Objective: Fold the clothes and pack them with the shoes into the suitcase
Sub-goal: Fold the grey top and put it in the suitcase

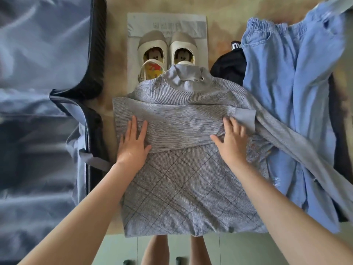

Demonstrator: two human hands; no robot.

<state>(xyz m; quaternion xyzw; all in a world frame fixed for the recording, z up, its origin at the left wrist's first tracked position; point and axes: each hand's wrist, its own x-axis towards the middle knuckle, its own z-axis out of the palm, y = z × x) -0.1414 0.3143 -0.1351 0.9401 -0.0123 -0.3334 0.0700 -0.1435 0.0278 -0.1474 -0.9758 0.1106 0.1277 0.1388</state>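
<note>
A grey striped top [183,180] with a plaid pattern lies flat on the table in front of me, one sleeve folded across its chest. My left hand [133,142] presses flat on that sleeve's left part. Fingers spread, my right hand [232,139] rests on the sleeve near its cuff. The other sleeve trails off to the right over light blue jeans [290,96]. A pair of beige and white shoes [168,47] stands on a sheet of newspaper [198,23] beyond the top. The open suitcase [38,104] with grey-blue lining lies at the left.
A black garment [229,67] lies bunched between the shoes and the jeans. The table's near edge runs just below the top's hem, with my legs and the floor beneath it.
</note>
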